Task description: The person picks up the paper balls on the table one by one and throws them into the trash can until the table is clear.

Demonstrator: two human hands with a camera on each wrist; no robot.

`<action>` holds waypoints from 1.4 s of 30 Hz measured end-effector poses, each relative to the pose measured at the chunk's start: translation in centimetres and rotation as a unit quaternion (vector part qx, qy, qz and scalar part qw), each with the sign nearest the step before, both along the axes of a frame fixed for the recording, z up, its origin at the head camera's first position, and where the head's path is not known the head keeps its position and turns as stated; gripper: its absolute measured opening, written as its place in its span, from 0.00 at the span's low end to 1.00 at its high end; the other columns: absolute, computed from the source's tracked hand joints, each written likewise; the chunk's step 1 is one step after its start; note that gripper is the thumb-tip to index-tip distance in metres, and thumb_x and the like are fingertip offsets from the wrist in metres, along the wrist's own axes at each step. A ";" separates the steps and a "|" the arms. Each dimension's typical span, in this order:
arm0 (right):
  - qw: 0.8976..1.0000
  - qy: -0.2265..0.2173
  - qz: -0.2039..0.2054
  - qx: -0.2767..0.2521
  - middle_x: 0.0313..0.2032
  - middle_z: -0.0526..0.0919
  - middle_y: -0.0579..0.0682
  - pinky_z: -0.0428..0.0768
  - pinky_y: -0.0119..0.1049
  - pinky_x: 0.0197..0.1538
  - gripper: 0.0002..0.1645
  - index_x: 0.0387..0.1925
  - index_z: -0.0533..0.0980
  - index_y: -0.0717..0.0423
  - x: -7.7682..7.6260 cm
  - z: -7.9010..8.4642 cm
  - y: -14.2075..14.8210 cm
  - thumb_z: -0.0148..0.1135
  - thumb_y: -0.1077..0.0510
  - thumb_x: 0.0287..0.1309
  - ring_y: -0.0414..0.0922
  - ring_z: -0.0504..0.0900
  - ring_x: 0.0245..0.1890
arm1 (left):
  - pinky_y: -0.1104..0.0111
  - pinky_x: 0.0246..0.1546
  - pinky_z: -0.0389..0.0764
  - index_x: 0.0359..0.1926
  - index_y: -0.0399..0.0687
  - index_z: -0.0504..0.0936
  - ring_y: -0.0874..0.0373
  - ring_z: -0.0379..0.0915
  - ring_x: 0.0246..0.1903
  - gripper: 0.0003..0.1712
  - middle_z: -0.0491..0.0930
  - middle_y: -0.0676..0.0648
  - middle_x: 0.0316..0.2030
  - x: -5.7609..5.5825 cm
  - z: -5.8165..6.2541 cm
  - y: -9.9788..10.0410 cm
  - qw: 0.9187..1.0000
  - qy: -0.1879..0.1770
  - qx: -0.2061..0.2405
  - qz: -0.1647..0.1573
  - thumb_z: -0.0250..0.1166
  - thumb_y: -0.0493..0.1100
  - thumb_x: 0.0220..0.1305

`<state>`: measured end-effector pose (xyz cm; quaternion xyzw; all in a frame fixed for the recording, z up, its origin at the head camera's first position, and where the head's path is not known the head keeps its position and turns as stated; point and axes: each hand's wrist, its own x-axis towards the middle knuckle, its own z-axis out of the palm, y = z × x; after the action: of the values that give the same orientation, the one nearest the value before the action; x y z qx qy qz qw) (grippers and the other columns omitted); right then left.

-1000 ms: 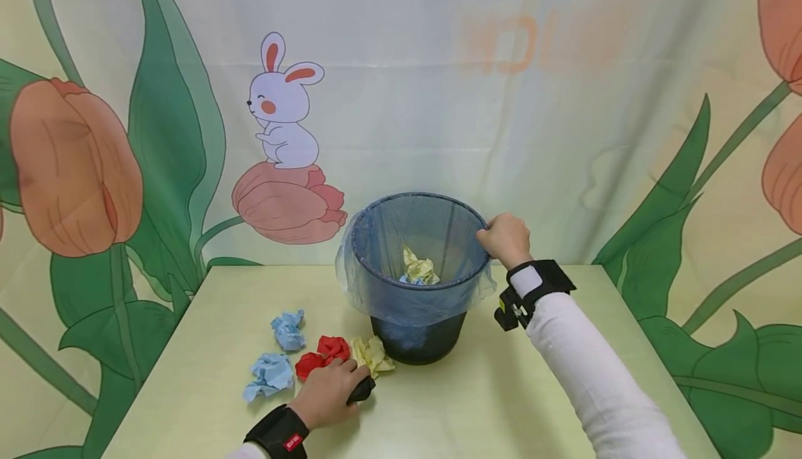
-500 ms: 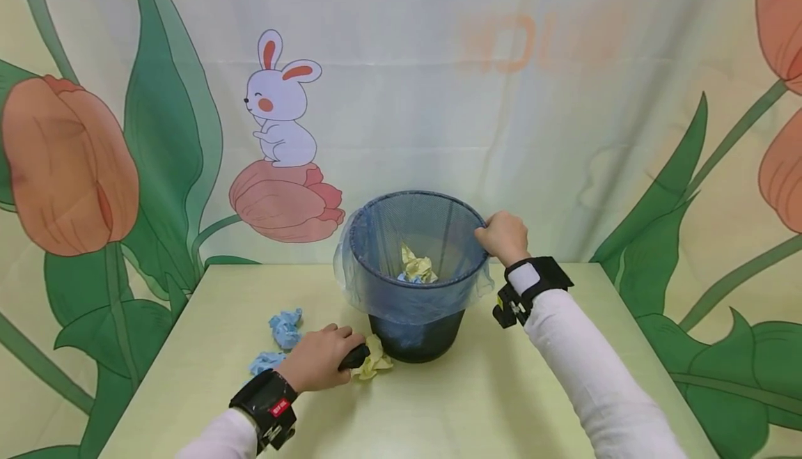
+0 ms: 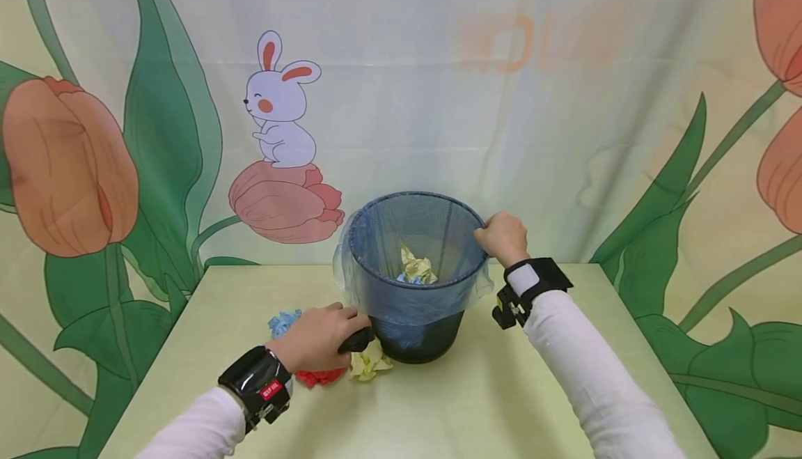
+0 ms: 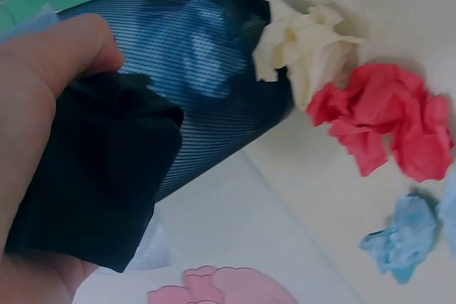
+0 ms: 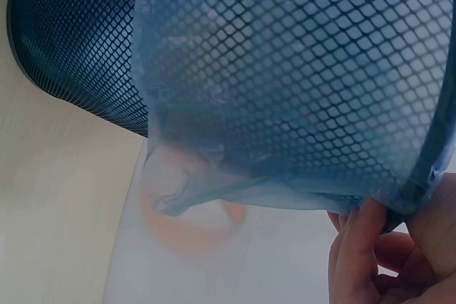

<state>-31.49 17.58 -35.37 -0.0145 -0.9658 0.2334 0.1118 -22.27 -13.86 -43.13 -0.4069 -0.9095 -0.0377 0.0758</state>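
My left hand grips a crumpled piece of black paper, held above the table just left of the black mesh wastebasket. With its fingers curled over the rim, my right hand holds the basket's right side, where a thin bluish bin liner is folded over the edge. Inside lie a crumpled yellow paper and a bit of blue paper. Below my left hand are a yellow paper ball at the basket's foot and a red paper ball beside it.
Blue crumpled paper lies on the pale table to the left, partly hidden by my left hand in the head view. A printed curtain with tulips and a rabbit hangs behind the table's back edge.
My left hand has risen from among the paper balls with the black paper in its grip, moving away from me beside the wastebasket. My right hand stays on the rim.
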 end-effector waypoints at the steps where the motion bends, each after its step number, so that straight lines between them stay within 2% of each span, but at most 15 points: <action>1: 1.000 -0.001 0.000 0.001 0.06 0.54 0.43 0.51 0.28 0.14 0.25 0.04 0.53 0.48 0.0 0.0 0.0 0.51 0.63 0.48 0.39 0.59 0.06 | 0.70 0.24 0.74 0.46 0.52 0.75 0.60 0.70 0.31 0.25 0.74 0.53 0.34 0.0 0.3 0.1 1.000 -0.001 -0.002 0.000 0.67 0.44 0.41; 7: 1.000 -0.011 0.001 0.003 0.06 0.54 0.43 0.52 0.28 0.14 0.25 0.04 0.54 0.49 -0.1 -0.1 0.0 0.51 0.63 0.49 0.38 0.58 0.06 | 0.70 0.26 0.76 0.50 0.52 0.75 0.60 0.70 0.33 0.26 0.76 0.53 0.37 0.1 2.1 0.4 1.000 0.001 -0.019 -0.001 0.67 0.46 0.45; 17: 1.000 -0.006 0.003 0.003 0.07 0.54 0.42 0.51 0.27 0.14 0.24 0.04 0.54 0.49 -0.2 -0.1 0.2 0.52 0.63 0.47 0.37 0.57 0.06 | 0.70 0.24 0.76 0.49 0.51 0.74 0.58 0.71 0.33 0.25 0.76 0.51 0.37 -0.1 4.3 0.9 0.998 0.036 -0.045 -0.027 0.66 0.45 0.46; 23: 1.000 -0.007 0.003 0.006 0.07 0.54 0.42 0.51 0.27 0.14 0.24 0.04 0.54 0.49 -0.2 0.0 0.1 0.52 0.63 0.47 0.37 0.55 0.06 | 0.69 0.26 0.77 0.50 0.51 0.74 0.58 0.71 0.35 0.26 0.76 0.50 0.39 -0.5 6.0 1.2 0.997 0.050 -0.037 -0.034 0.66 0.45 0.47; 30: 1.000 -0.009 0.001 0.002 0.07 0.53 0.42 0.49 0.28 0.14 0.24 0.04 0.54 0.49 -0.2 -0.1 0.1 0.52 0.63 0.46 0.37 0.54 0.06 | 0.70 0.26 0.76 0.50 0.50 0.74 0.58 0.70 0.33 0.25 0.76 0.51 0.37 -1.0 8.1 1.3 0.997 0.062 -0.025 -0.042 0.64 0.45 0.48; 37: 1.000 -0.010 0.001 0.003 0.06 0.54 0.43 0.50 0.27 0.14 0.24 0.04 0.54 0.49 -0.2 -0.1 0.2 0.51 0.63 0.47 0.37 0.56 0.06 | 0.71 0.26 0.75 0.48 0.51 0.74 0.58 0.69 0.32 0.23 0.75 0.51 0.35 -1.3 9.7 1.5 0.997 0.052 -0.016 -0.046 0.64 0.44 0.48; 42: 1.000 -0.009 0.000 0.001 0.07 0.53 0.42 0.50 0.28 0.14 0.24 0.04 0.54 0.49 -0.2 -0.1 0.1 0.52 0.63 0.47 0.37 0.55 0.06 | 0.70 0.25 0.74 0.47 0.52 0.74 0.58 0.69 0.32 0.22 0.75 0.52 0.34 -1.5 10.8 1.7 0.996 0.071 -0.018 -0.044 0.64 0.43 0.48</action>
<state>-31.70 17.71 -35.50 -0.0162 -0.9669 0.2325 0.1035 -23.81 -12.13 -32.36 -0.4496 -0.8835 0.0042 0.1312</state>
